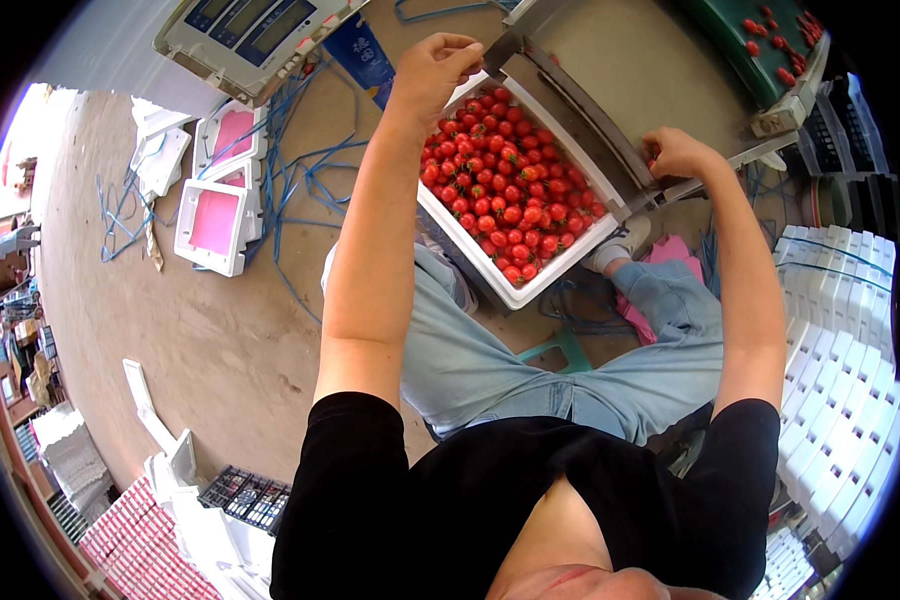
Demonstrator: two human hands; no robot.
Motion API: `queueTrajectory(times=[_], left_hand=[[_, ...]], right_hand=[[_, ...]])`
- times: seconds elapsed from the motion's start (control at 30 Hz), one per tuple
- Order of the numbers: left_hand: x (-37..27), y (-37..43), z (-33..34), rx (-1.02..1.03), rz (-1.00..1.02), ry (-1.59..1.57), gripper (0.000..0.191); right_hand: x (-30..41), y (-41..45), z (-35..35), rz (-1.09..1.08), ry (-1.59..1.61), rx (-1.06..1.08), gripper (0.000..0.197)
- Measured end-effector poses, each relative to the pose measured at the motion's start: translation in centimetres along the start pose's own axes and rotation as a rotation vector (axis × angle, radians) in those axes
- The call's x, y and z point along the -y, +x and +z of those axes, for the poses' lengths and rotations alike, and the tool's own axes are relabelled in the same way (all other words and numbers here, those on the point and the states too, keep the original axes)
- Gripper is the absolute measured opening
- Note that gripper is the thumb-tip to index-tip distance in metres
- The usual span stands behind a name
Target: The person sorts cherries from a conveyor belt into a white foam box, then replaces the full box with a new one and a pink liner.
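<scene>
A white foam box [521,296] full of red cherry tomatoes [506,187], several with green stems, stands tilted before me, between my knees. My left hand [439,71] is above its far left corner, fingers curled and thumb pressed in, beside the metal corner of a sorting table; whether it pinches anything is unclear. At the right end of a dark curved strip [592,112] along the table's near edge, my right hand [679,154] has its fingers bent down. Its fingertips are partly hidden, with a bit of red showing by them. The metal tabletop [645,67] extends beyond the strip.
More tomatoes lie on a green belt [727,37] at far right. A weighing scale [247,37] stands at upper left. Blue straps [285,172] tangle on the floor near pink-lined foam boxes [214,221]. White foam boxes [832,397] are stacked at right. A green stool [566,349] shows beneath me.
</scene>
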State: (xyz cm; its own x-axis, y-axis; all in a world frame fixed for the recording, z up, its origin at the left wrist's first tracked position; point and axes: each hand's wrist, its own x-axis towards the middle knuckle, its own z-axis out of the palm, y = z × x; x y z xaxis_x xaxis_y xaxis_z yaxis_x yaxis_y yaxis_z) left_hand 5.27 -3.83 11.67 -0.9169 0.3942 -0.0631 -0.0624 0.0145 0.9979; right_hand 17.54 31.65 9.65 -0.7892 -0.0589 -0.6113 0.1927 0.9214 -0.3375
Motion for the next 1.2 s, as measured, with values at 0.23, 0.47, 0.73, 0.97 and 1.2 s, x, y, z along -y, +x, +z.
queueTrajectory(times=[0.23,0.47,0.73,0.97,1.2], left_hand=[[-0.1,0.1,0.4,0.033,-0.045,0.018,0.032],[0.2,0.1,0.5,0.097,-0.034,0.061,0.032],[0.0,-0.2,1.0,0.118,0.001,0.033,0.032],[0.0,-0.2,1.4,0.122,-0.010,0.049,0.030],[0.1,-0.1,1.2,0.160,-0.005,0.090,0.030]], right_hand=[[1.6,-0.5,-1.4,0.017,0.086,0.185,0.020],[1.5,0.0,-1.5,0.066,0.220,0.256,0.025],[1.0,-2.5,-2.4,-0.032,0.688,0.161,0.031],[6.7,-3.6,-2.4,-0.310,0.509,0.152,0.033],[10.7,-2.4,3.2,-0.320,0.034,-0.108,0.057]])
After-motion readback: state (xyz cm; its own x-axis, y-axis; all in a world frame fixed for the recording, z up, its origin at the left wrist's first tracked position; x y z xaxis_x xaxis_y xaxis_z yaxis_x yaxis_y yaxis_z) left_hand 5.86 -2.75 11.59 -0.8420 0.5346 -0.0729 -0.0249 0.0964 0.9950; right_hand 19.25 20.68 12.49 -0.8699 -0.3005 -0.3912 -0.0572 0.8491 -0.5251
